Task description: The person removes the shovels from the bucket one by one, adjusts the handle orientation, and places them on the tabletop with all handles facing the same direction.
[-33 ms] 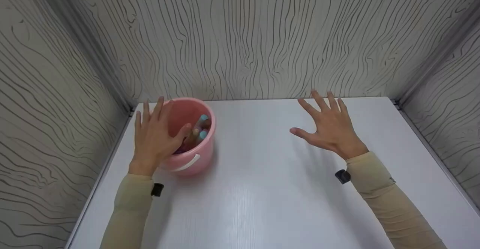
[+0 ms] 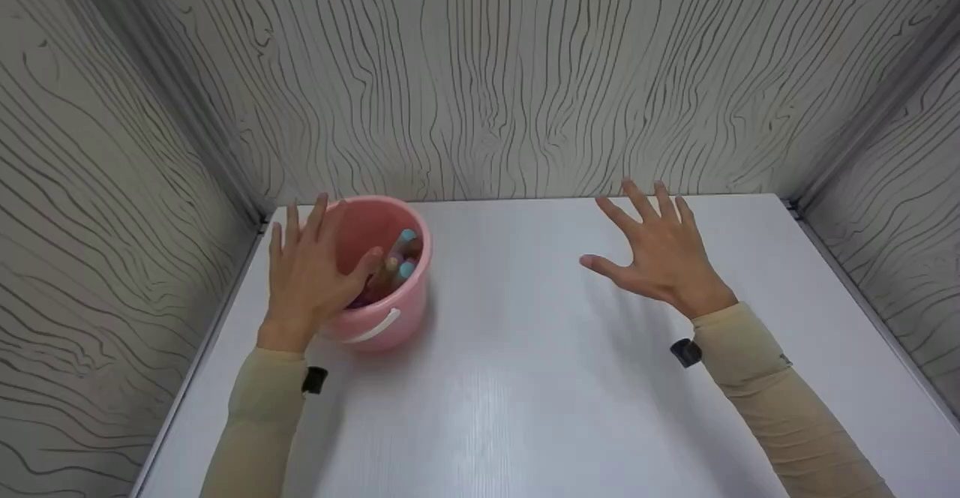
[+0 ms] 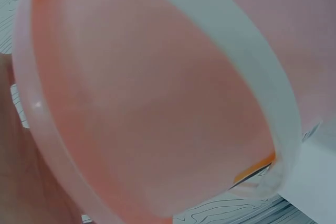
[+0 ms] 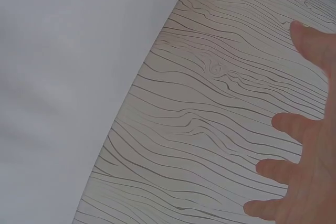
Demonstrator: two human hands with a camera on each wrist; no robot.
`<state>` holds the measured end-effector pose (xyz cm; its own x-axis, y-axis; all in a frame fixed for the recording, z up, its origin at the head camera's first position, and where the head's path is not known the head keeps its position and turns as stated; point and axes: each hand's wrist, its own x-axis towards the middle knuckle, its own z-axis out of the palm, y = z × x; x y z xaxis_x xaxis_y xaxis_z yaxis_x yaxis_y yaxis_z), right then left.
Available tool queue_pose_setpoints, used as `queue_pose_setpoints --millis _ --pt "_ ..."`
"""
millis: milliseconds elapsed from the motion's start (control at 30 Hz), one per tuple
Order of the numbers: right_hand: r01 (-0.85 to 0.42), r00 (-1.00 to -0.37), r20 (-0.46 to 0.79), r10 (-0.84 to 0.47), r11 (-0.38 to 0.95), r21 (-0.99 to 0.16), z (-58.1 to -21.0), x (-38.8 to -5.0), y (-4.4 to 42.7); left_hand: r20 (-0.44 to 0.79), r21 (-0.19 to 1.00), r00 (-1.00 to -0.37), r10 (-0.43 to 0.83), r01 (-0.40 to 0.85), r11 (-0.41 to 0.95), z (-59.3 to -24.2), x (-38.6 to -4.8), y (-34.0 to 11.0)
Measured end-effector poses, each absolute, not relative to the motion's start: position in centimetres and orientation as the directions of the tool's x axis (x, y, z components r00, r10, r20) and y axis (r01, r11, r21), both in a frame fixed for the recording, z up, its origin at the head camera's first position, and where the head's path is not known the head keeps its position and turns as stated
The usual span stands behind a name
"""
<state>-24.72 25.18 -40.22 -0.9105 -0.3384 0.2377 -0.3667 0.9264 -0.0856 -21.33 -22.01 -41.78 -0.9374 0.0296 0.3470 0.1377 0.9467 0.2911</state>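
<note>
A pink bucket stands at the back left of the white table. Inside it lie several stick-like pieces, some with light blue ends; their kind is hard to make out. My left hand hovers over the bucket's left side, fingers spread, and hides part of the rim. Whether it touches the rim I cannot tell. In the left wrist view the bucket's wall and white handle fill most of the picture. Over the table's right half, my right hand is held with fingers apart, holding nothing.
The white table reaches back to a panel with a wood-grain pattern. Similar panels close in the left and right sides. A small black piece sits by the left wrist and another by the right.
</note>
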Motion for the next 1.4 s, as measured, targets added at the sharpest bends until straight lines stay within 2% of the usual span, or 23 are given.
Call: queue_pose_setpoints --millis 367,533,633,900,1067,1400 --pt "-0.428 -0.877 0.279 -0.39 0.899 -0.088 -39.8 -25.2 23.6 0.39 0.3 -0.921 0.004 0.131 0.945 -41.6 -20.2 -23.2" --pt "-0.484 -0.851 0.297 -0.433 0.867 -0.122 -39.4 -25.4 22.3 0.369 0.33 -0.929 -0.018 0.113 0.937 -42.0 -19.1 -23.8" --pt "-0.529 -0.826 0.317 -0.466 0.835 -0.153 -39.1 -25.6 21.1 0.331 0.374 -0.943 -0.04 0.092 0.923 -42.4 -18.3 -24.1" --pt "-0.6 -0.797 0.302 -0.524 0.747 -0.286 -38.0 -25.9 17.1 0.193 0.595 -0.978 -0.072 0.058 0.802 -44.2 -16.8 -24.8" --pt "-0.638 -0.77 0.263 -0.581 0.684 -0.354 -37.3 -26.1 13.8 0.228 0.637 -0.972 -0.054 0.107 0.764 -44.9 -16.3 -25.1" --pt "-0.727 -0.678 0.208 -0.705 0.602 -0.332 -36.4 -26.8 8.0 0.267 0.675 -0.962 -0.064 0.139 0.724 -46.0 -15.7 -25.2"
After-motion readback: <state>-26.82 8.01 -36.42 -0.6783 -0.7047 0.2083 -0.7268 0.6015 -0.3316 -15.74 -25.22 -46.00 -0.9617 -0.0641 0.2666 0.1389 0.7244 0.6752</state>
